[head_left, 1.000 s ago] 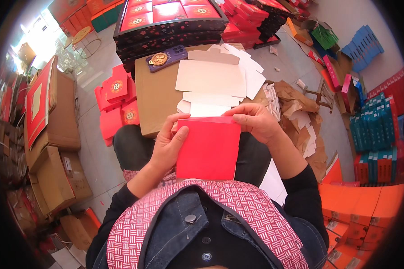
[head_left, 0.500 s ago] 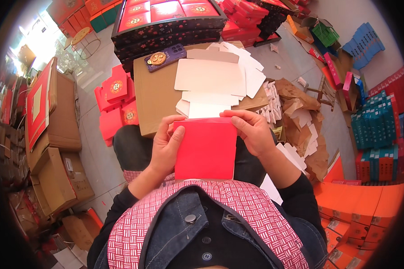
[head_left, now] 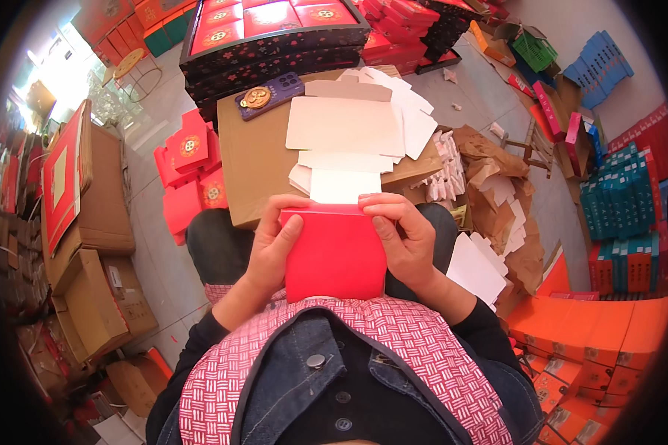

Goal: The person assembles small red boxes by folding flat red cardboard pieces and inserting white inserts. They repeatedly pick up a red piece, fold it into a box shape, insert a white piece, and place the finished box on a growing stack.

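Observation:
A plain red cardboard box [head_left: 335, 256] stands in front of my body, its lower edge against the patterned apron. My left hand [head_left: 276, 241] grips its left side, thumb on the red face and fingers over the upper edge. On the right, my right hand [head_left: 401, 233] holds the upper right corner in the same way, fingers curled along the top edge. Just beyond it lie flat white box blanks [head_left: 346, 126], stacked on a brown carton [head_left: 256, 159]. The far side of the red box is hidden from me.
A phone in a purple case [head_left: 271, 96] lies on the carton. Finished red boxes [head_left: 189, 148] are heaped to its left. Dark patterned trays [head_left: 274, 55] of red boxes stand behind. Crumpled brown paper [head_left: 490, 163] and orange boxes [head_left: 594, 334] are at right.
My right hand has come down and inward onto the box's upper right corner. The red top edge now lies folded between both hands, and the box tilts slightly.

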The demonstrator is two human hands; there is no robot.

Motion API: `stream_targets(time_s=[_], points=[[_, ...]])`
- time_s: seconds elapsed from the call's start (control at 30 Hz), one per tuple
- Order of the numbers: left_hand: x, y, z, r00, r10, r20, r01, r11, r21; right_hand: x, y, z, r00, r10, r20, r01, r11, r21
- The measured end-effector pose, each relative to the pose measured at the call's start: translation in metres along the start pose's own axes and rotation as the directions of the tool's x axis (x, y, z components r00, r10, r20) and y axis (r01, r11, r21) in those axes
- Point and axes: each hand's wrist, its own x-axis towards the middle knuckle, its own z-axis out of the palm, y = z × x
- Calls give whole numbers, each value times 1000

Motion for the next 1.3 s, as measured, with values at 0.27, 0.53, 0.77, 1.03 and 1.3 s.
stream_targets(time_s=[0.27, 0.53, 0.77, 1.03, 1.3], points=[[7, -6, 2, 997, 74, -8, -73, 993, 89, 11, 7, -4, 986, 108, 125, -118, 991, 70], [26, -15, 13, 990, 142, -17, -137, 978, 157, 24, 9, -14, 985, 91, 146, -109, 987, 119], [52, -15, 31, 996, 89, 24, -93, 959, 268, 24, 34, -40, 991, 47, 121, -42, 998, -47], [93, -18, 30, 986, 71, -152, -24, 956, 292, 21, 85, -118, 909, 259, -328, -67, 864, 499], [131, -44, 6, 852, -32, -523, 119, 984, 134, -122, 354, -256, 357, 408, -840, -868, 477, -137]])
